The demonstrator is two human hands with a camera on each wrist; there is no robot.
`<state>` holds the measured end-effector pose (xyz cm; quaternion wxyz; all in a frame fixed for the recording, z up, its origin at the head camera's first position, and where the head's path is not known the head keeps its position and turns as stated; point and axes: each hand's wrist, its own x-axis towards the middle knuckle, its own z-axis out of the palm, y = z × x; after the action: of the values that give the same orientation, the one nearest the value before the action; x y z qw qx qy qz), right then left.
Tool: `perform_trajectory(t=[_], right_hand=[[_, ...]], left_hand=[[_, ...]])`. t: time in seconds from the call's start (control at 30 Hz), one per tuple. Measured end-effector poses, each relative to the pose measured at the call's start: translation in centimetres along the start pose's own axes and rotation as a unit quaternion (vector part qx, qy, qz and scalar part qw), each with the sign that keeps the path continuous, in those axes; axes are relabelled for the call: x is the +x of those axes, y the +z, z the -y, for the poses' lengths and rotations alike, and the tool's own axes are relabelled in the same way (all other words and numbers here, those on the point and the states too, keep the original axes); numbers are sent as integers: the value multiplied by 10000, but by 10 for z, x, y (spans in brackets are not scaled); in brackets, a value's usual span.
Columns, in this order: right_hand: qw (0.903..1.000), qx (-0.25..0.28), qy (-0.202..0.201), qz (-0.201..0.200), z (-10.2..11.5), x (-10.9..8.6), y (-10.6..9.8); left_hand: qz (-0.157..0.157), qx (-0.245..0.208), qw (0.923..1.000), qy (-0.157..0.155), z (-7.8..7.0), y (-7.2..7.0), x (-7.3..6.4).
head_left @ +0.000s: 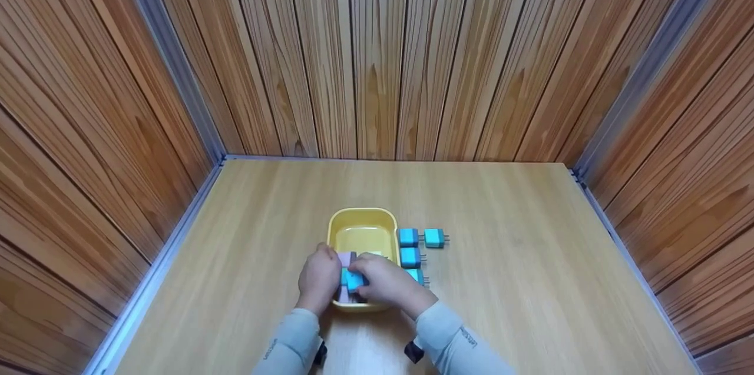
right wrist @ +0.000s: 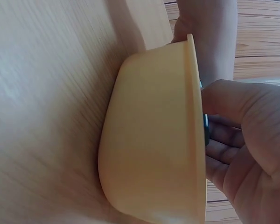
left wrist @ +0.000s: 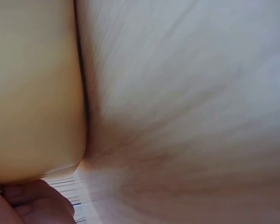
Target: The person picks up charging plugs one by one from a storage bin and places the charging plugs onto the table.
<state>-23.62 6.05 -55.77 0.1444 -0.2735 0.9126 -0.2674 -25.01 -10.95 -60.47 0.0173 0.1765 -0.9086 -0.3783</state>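
While 3 wooden walls (head_left: 377, 57) stand around 1 table (head_left: 530, 234), 2 arms in pale sleeves (head_left: 294, 334) reach in from the near side. On the table sits 1 yellow tub (head_left: 363, 219), right side up, with its far part bare inside. The left hand (head_left: 318, 278) is at the tub's left rim with its fingers bent, but I can't tell if they pinch the rim or something inside. The right hand (head_left: 387, 278) is over the near part of the tub, thumb and fingers clamped on a blue plug (head_left: 354, 282). My guess is that this step is putting the plug in its spot in the tub, though taking it out could look the same. If it is going in, the next move needs a steady tub, a straight plug and a soft letting go, and then a reach to the right. There, 4 more blue plugs (head_left: 434, 238) lie on the table: 3 in a line just beside the tub, the nearest partly hidden by the right hand, and 1 farther right, next to the far end of that line. In the tub, 2 pale purple bits (head_left: 344, 258) show around the held plug; I can't tell if they join. The smallest things are the metal prongs (head_left: 446, 238), and each plug outside seems to have 2, pointing right.
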Motion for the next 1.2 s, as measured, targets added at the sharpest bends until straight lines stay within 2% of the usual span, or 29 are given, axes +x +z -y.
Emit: perform_trajectory(t=[0.17,0.43,0.67,0.8,0.9,1.03,1.2], right_hand=[[10000,-42,18,-66,-1,-2,-3],[9993,-101,-252,-249,-7,-5,-8],[9989,-133,-316,-310,-10,-10,-17],[9982,-239,-427,-354,-11,-13,-22],[9984,-192,-370,-376,-12,-16,-24],[9990,-5,-206,-389,-15,-20,-28],[9989,44,-69,-465,-20,-25,-36]], left_hand=[[46,-16,9999,-111,1,-2,0],[114,1,9998,-190,1,-2,-1],[220,-95,9992,-327,0,-2,1],[212,52,9994,-262,-1,-1,0],[259,139,9991,-299,-1,0,-1],[406,-95,9977,-535,-2,0,-3],[479,-299,9965,-621,-4,-1,-2]])
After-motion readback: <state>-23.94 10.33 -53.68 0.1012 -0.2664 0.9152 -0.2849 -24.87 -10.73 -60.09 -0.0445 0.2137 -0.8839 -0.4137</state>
